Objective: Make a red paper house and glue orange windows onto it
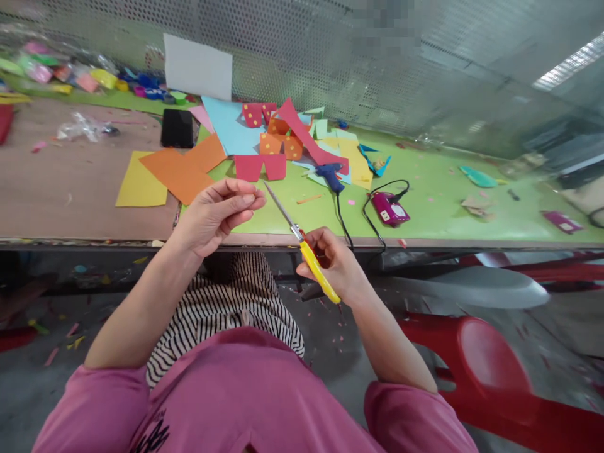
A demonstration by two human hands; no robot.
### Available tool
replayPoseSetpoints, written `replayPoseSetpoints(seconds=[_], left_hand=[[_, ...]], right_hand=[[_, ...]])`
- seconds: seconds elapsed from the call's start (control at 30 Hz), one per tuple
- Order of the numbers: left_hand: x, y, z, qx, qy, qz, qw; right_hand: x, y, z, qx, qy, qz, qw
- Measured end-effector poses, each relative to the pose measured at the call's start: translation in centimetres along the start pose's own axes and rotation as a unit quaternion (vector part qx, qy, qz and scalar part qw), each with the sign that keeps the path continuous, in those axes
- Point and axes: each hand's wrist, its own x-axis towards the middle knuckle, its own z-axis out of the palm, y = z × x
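My right hand point(333, 261) grips a pair of yellow-handled scissors point(317, 270), whose blades look closed and point up and left. Just left of the blade tip, my left hand point(221, 207) is closed in a pinch; whatever lies between its fingertips is too small to name. Beyond the hands on the green tabletop lie a red paper cutout point(260, 167) shaped like glasses and an orange one point(281, 146) with yellow dots. A thin orange paper strip point(309, 199) rests to the right of the scissor blades.
A blue glue gun point(331, 176) lies behind the scissors, its cord trailing over the table edge. To its right sits a purple power block point(389, 209). Orange paper point(182, 173), yellow paper point(141, 182) and a black phone point(177, 128) are at left. A red chair point(491, 352) stands at right.
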Motion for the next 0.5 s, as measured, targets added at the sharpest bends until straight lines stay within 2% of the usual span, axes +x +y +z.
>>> replayPoseSetpoints(seconds=[0.27,0.5], left_hand=[[-0.36,-0.28,-0.61,-0.011,-0.001,0.016,1.0],[-0.43,-0.28,-0.48,-0.034,0.009,-0.007,0.999]], right_hand=[[-0.19,0.69,-0.29,-0.007,-0.01,0.006,1.0],[-0.64,0.45,-0.16,-0.015,-0.023,0.016,0.999]])
